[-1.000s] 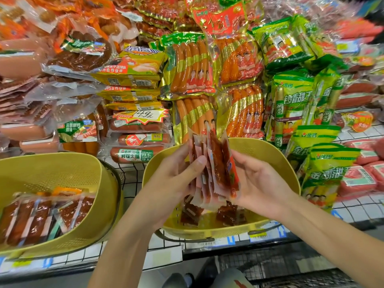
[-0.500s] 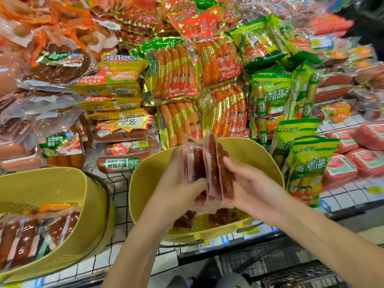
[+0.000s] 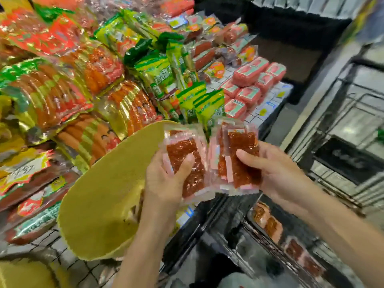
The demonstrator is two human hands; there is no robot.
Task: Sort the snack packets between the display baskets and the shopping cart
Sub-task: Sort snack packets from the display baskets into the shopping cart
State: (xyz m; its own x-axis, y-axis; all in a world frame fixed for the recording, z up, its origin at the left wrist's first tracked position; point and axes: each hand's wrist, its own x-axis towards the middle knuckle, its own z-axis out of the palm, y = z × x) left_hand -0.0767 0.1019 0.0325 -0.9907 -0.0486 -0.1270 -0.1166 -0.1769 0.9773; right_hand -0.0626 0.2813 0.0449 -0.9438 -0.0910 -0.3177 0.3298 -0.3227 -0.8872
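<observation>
My left hand (image 3: 164,179) grips a clear snack packet (image 3: 185,154) of red-brown dried meat, thumb pressed on its front. A small stack of the same packets (image 3: 239,154) sits in my right hand (image 3: 274,171), thumb across the top one. Both hands hover to the right of the yellow display basket (image 3: 99,204), above the shelf edge. Below them, several matching packets (image 3: 268,223) lie in the wire shopping cart (image 3: 245,242). The corner of a second yellow basket (image 3: 22,273) shows at bottom left. The picture is blurred by motion.
Sausage packs (image 3: 45,96) in red, gold and green wrappers fill the wire shelf behind the basket. Green bags (image 3: 193,100) and pink meat blocks (image 3: 249,88) lie further right. Metal racks (image 3: 349,121) and a dark aisle stand to the right.
The view has swung right and tilted. The packets left the basket; one bunch held by both hands is now split, one packet in the left hand, a stack in the right.
</observation>
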